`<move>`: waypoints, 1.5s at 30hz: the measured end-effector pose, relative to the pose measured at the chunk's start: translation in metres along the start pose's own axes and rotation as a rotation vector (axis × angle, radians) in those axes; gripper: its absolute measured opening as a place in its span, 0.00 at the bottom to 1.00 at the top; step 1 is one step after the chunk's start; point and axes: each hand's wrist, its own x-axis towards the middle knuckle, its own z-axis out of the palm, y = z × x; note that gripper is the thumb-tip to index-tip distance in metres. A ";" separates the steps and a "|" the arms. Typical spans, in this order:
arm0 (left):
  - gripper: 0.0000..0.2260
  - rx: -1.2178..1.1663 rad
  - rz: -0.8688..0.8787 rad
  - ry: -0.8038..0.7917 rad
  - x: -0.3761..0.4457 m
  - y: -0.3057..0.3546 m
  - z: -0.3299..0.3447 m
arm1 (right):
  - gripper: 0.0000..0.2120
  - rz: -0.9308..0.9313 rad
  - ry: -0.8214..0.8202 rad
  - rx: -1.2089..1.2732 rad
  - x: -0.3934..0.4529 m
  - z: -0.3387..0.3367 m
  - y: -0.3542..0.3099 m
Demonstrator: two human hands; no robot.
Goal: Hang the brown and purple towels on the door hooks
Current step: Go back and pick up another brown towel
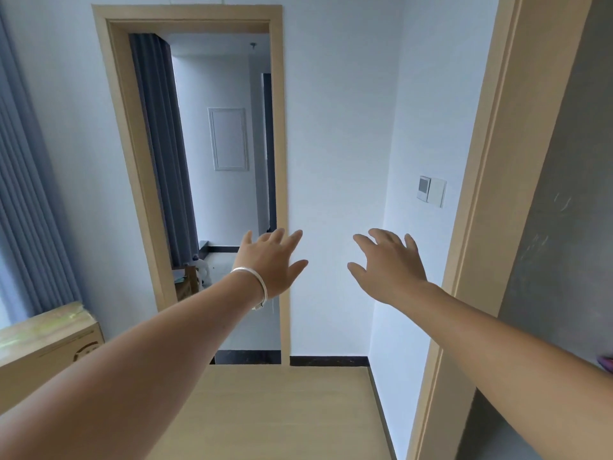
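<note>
Both my arms reach forward at mid-height in front of a white wall. My left hand (272,260), with a silver bangle on the wrist, has its fingers spread and holds nothing. My right hand (388,263) is likewise spread and empty, a little to the right. A small purple patch (606,363) shows at the right edge behind my right forearm; I cannot tell what it is. No brown towel and no door hooks are in view.
An open doorway (199,161) with a tan wooden frame leads to another room ahead left. A grey door with a tan frame (491,194) stands at the right. A wall switch (431,192) is beside it. A cardboard box (49,340) sits at the lower left, under grey curtains (23,194).
</note>
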 end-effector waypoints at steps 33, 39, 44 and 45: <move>0.27 0.097 -0.377 -0.125 0.337 -0.330 0.298 | 0.24 -0.366 0.000 0.168 0.540 0.304 -0.169; 0.27 0.250 -0.687 -0.233 0.289 -0.412 0.309 | 0.24 -0.691 -0.015 0.331 0.603 0.344 -0.290; 0.29 0.330 -0.949 -0.309 0.223 -0.458 0.295 | 0.27 -0.944 -0.058 0.451 0.605 0.357 -0.391; 0.29 0.351 -0.989 -0.324 0.208 -0.463 0.291 | 0.27 -0.990 -0.064 0.466 0.600 0.357 -0.410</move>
